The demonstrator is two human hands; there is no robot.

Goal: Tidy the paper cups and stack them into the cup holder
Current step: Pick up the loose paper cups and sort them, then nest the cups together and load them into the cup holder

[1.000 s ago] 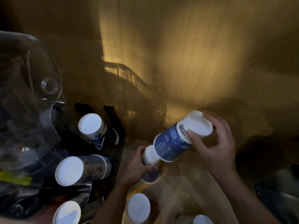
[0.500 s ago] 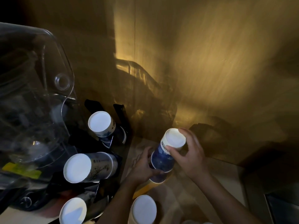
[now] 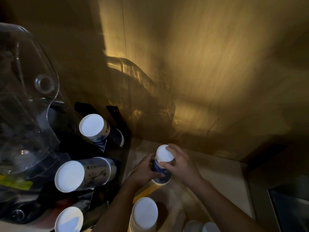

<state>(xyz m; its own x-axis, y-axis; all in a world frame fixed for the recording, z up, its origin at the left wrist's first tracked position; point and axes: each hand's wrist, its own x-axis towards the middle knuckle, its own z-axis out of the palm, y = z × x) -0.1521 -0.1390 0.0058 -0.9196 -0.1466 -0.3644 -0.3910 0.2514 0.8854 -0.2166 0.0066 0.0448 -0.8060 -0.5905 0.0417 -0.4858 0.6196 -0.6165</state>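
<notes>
An upside-down stack of blue paper cups (image 3: 163, 162) stands on the counter, white base up. My right hand (image 3: 179, 163) grips its top from the right, and my left hand (image 3: 144, 169) holds its lower part from the left. The black cup holder (image 3: 117, 118) at the left carries three stacks: a back stack (image 3: 93, 128), a middle stack (image 3: 80, 174) and a front stack (image 3: 69, 219). Another upside-down stack (image 3: 144, 213) stands near the bottom edge, and two more cup bases (image 3: 202, 226) show at the bottom right.
A clear plastic cover (image 3: 28, 91) rises at the far left over the holder. A wooden wall (image 3: 200, 64) closes off the back, dimly lit. The pale counter (image 3: 222, 178) extends to the right, with a dark object (image 3: 291, 206) at its right edge.
My right hand has brought the tilted blue cup down over the cup in my left hand, turning it upright. The two now form one stack held by both hands.
</notes>
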